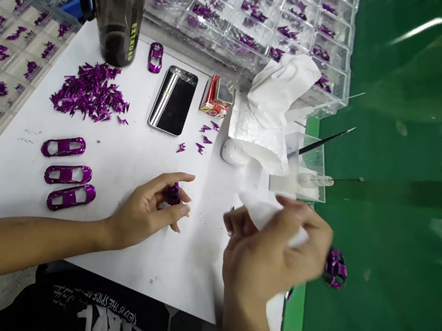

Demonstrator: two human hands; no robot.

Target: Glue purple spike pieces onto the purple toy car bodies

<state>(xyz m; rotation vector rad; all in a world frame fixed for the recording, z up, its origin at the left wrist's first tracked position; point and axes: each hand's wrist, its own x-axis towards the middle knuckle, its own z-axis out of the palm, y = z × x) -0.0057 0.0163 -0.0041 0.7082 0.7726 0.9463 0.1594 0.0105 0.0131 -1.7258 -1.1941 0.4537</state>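
Note:
My left hand (150, 205) is curled round a small glossy purple piece (174, 194), mostly hidden by the palm and fingers; it looks like a toy car body. To its right, my right hand (274, 249) is raised over the sheet, smeared by motion, with a white tissue (263, 212) pinched in its fingers. Three purple toy car bodies (68, 174) lie in a column left of my left hand. Several small purple parts (204, 139) are scattered beyond it. A purple toy car body (336, 268) sits on the green surface beside my right hand.
A pile of purple parts (91, 91), a tumbler (121, 16), a phone (173, 101) and a small red box (216, 98) stand toward the back. Compartment boxes (248, 62) border the white sheet (114, 261). Crumpled tissue (280, 93) and a thin pointed tool (323, 142) are at right.

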